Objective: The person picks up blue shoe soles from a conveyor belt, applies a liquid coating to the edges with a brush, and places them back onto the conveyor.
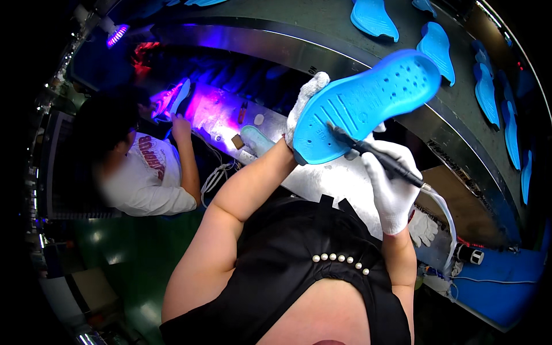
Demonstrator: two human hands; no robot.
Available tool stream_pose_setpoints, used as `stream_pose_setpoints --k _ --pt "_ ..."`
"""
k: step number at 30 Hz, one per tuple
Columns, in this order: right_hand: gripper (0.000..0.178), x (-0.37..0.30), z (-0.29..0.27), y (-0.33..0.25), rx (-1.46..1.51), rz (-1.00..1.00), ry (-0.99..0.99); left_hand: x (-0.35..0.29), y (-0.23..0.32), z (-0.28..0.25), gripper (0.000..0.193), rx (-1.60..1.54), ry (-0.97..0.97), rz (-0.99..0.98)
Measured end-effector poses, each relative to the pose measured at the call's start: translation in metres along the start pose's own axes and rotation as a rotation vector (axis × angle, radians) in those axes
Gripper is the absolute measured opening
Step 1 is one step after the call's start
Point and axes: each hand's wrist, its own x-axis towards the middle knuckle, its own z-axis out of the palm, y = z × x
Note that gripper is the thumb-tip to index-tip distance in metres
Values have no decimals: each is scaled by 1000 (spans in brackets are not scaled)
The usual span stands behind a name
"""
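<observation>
A blue shoe sole (368, 106) is held up in front of me, tilted, its face with grooves and small holes turned towards me. My left hand (308, 96), in a white glove, grips its edge near the wide end; part of the fingers is hidden behind it. In my gloved right hand (397, 192) is a black pen-shaped brush (393, 167), fingers closed round it. The dark tip of the brush meets the sole's face near the wide end, and a pale hose (447, 215) trails from its rear.
Beyond runs a dark conveyor (322, 31) with a metal rim, carrying several blue soles (437, 52). A pale sole (257, 140) lies on the metal bench (313, 184). At left, a co-worker (152, 172) holds a sole under purple light. Spare white gloves (422, 228) rest at right.
</observation>
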Motion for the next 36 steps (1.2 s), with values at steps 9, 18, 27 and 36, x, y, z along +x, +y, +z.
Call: stream_pose_setpoints --k 9,18,27,36 --pt "25 0 -14 16 -508 -314 -451 -3 19 -7 43 298 381 -153" --pt "25 -2 -21 4 -682 -518 -421 12 25 41 59 731 728 -331" --pt "26 -6 -21 -21 -881 -526 -502 4 46 56 48 768 746 -345" --pt "33 -6 -23 -25 -980 -595 -482 -9 63 40 54 1229 356 -17"
